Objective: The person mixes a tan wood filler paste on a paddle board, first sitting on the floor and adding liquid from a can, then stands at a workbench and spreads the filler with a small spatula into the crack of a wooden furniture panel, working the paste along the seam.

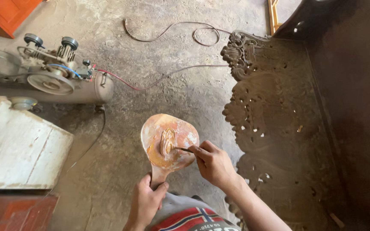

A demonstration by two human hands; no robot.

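Orange-brown filler sits smeared on the paddle-shaped board [169,143], blade up and away, handle towards the body, held over the concrete floor [168,81]. Left hand [145,203] closed around the handle; right hand [214,163] pinches a small blade [184,149] into the paste. Best kept level, scooping lightly. Carved dark panel [270,124] stands right.

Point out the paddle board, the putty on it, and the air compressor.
Paddle board [180,128], head view, on its bare upper face.
Putty [167,142], head view, middle of the tan lump.
Air compressor [86,92], head view, on its tank.
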